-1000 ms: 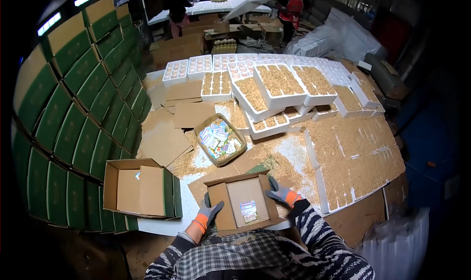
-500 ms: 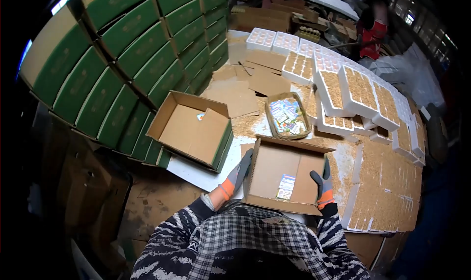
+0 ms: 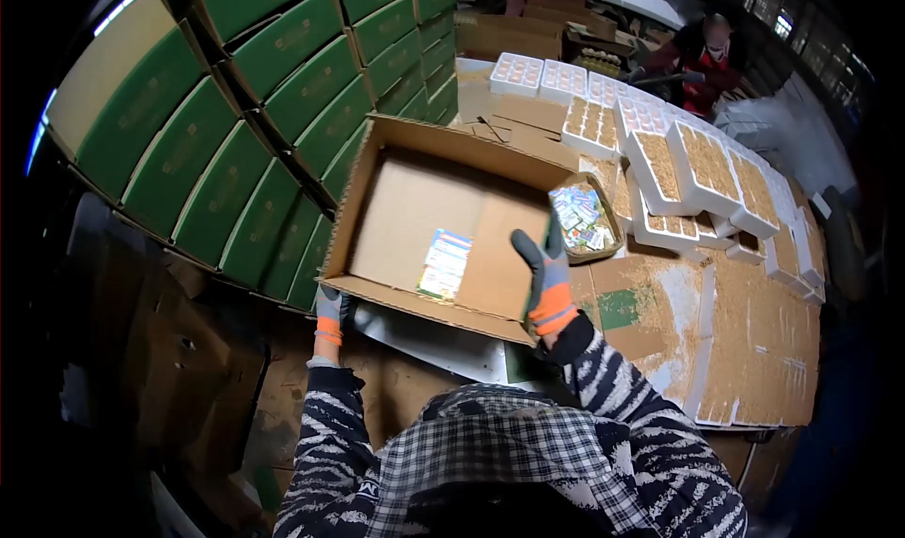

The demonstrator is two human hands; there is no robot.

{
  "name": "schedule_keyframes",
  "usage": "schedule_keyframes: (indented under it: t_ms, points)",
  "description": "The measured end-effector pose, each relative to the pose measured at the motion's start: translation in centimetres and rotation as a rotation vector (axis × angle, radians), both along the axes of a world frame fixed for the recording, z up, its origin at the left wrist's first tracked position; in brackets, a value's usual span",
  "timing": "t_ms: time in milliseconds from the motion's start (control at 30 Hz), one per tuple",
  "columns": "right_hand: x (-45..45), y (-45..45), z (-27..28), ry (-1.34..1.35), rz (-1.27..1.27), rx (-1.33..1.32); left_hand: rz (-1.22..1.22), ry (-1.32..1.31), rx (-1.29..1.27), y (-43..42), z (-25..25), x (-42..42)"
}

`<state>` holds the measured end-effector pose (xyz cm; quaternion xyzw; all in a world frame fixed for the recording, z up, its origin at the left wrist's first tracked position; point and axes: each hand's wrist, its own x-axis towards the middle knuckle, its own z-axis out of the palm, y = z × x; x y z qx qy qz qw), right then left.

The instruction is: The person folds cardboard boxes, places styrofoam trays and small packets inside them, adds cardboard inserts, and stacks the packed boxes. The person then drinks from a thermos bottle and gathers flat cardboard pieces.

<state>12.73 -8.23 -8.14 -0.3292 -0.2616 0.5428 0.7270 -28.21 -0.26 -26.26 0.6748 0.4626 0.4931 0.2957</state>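
An open cardboard box [image 3: 424, 194] is held up above the table's left part, its inside facing me. Colourful printed cards [image 3: 445, 264] lie on its bottom. My left hand [image 3: 332, 316], in a grey and orange glove, grips the box's lower left corner from beneath; its fingers are partly hidden. At the right wall is my right hand [image 3: 547, 283], thumb inside the box and the other fingers behind the wall. Just right of the box stands a basket [image 3: 617, 227] full of cards.
Green boxes [image 3: 203, 161] are stacked high on the left. White foam trays [image 3: 707, 175], several filled with shavings, cover the table's right and far side. Flat cardboard [image 3: 641, 335] lies near the right hand. A person [image 3: 702, 62] stands beyond the table.
Both hands have lifted the box and moved it left and away from my body, over where the other open box stood. The view has shifted slightly. The far person has bent forward.
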Motion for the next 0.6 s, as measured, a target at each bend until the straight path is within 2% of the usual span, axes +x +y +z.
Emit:
schedule_keyframes:
  t_ms: [100,167,200,233,267,300,333,367,400,433,467,500,533,567,600]
  points:
    - [-6.3,3.7,-5.3,-0.334,-0.121,0.012,0.051,0.087,-0.209,1.6,-5.9,-5.8]
    - [-7.8,6.1,-7.7,-0.529,-0.019,-0.288,0.219,0.149,-0.313,3.5,-9.4,-9.2]
    - [-7.2,6.7,-8.6,-0.539,0.043,-0.277,0.285,0.156,-0.333,4.4,-10.7,-10.3]
    - [-6.1,6.9,-9.1,-0.547,0.108,-0.264,0.213,0.062,-0.143,4.3,-10.1,-9.5]
    - [-3.5,5.3,-6.6,-0.443,0.326,-0.316,0.295,-0.211,-0.278,2.7,-7.4,-6.3]
    - [-0.7,5.2,-7.9,-0.581,0.357,-0.233,0.372,-0.315,-0.080,-0.9,-2.5,-0.1]
    - [2.4,3.1,-6.4,-0.798,0.360,-0.153,0.440,-0.389,0.126,-4.7,3.2,6.7]
    - [4.8,1.3,-7.6,-0.858,0.199,-0.194,0.628,-0.374,0.004,-6.8,1.8,7.9]
    - [7.8,-0.6,-9.2,-1.060,0.007,-0.149,0.563,-0.189,-0.038,-10.2,1.9,10.2]
    - [10.7,-3.0,-10.1,-1.363,-0.129,-0.249,0.308,-0.157,-0.101,-13.8,2.1,12.8]
    - [14.0,-5.0,-13.9,-1.730,-0.159,-0.375,-0.059,0.063,-0.215,-15.9,0.8,13.5]
    - [15.6,-8.3,-15.9,-1.938,-0.114,-0.533,-0.458,0.269,-0.311,-16.5,3.8,16.2]
    - [16.2,-11.8,-18.5,-1.985,0.047,-0.699,-0.740,0.446,-0.256,-15.9,2.3,18.5]
    - [15.8,-15.6,-20.5,-2.030,0.237,-0.700,-0.870,0.498,-0.066,-14.7,0.9,21.5]
    - [14.3,-18.7,-21.2,-2.131,0.222,-0.609,-0.823,0.561,-0.073,-13.9,3.2,24.4]
